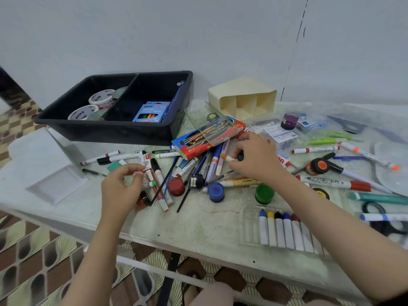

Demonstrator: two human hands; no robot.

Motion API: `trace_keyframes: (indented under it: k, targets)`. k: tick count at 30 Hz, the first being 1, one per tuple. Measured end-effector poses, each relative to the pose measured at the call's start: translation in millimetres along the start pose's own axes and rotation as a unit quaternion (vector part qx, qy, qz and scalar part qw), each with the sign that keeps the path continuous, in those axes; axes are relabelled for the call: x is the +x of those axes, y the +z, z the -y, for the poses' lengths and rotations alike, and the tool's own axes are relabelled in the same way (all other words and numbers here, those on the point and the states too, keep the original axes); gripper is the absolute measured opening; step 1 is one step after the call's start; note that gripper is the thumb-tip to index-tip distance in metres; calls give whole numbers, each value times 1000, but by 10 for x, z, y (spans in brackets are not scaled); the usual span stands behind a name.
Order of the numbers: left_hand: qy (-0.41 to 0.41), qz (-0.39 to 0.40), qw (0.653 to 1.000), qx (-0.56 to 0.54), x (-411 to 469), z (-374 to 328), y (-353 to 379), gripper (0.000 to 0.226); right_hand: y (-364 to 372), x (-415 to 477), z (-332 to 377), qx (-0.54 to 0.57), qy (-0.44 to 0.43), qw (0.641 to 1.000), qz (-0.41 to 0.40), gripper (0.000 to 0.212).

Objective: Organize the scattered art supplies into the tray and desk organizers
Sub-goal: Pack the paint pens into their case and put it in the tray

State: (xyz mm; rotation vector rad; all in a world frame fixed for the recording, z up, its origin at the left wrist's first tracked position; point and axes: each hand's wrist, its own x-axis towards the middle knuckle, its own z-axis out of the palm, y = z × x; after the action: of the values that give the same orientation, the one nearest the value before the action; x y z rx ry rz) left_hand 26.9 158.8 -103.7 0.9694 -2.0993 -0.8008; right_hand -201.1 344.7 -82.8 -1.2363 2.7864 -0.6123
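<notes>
Mid-frame, the right hand's (254, 161) fingers curl round a short white marker with an orange tip (227, 157). Lower left of it, the left hand (121, 188) pinches a small white pen with a red label (147, 166) above scattered markers (331, 183). Behind, upper left, a black plastic two-compartment tray (106, 131) and a cream plastic organizer (240, 89) sit on the pale speckled table (198, 228) against a white wall (198, 29).

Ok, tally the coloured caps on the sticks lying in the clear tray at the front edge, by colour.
Blue caps: 2
Yellow caps: 1
Black caps: 1
Red caps: 1
Total: 5
</notes>
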Motion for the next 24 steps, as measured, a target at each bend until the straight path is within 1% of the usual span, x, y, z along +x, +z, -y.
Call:
trace_keyframes:
  k: [2, 4, 7, 9, 11, 12, 14, 18, 21, 24]
  targets:
    - [-2, -9, 1000, 0, -51, 7, 1, 25, -56, -57, -26, 31, -29, 999, 0, 7]
    - [8, -22, 1000, 1, -100, 6, 7, 27, -134, -124, -54, 88, -53, 995, -5, 8]
    - [74, -38, 996, 11, -192, -65, 32, 22, -262, -243, -90, 221, -43, 974, 8, 10]
    - [129, -27, 991, 13, -260, -166, 63, 19, -330, -327, -120, 256, -37, 966, 10, 21]
    - [171, 3, 985, 17, -329, -286, 123, 18, -383, -427, -148, 271, -30, 962, 21, 31]
    - [196, 18, 980, 21, -368, -348, 161, 18, -401, -486, -155, 281, -26, 959, 31, 31]
    - [245, 51, 968, 16, -463, -470, 245, 20, -414, -615, -165, 296, -22, 954, 52, 27]
    - [296, 126, 947, -8, -674, -669, 415, 23, -375, -881, -182, 316, -24, 946, 69, 17]
    - [315, 192, 929, 13, -802, -712, 527, 41, -332, -1049, -202, 320, -23, 944, 79, 16]
    - [318, 248, 913, 56, -879, -726, 606, 54, -287, -1182, -224, 299, -35, 950, 87, 22]
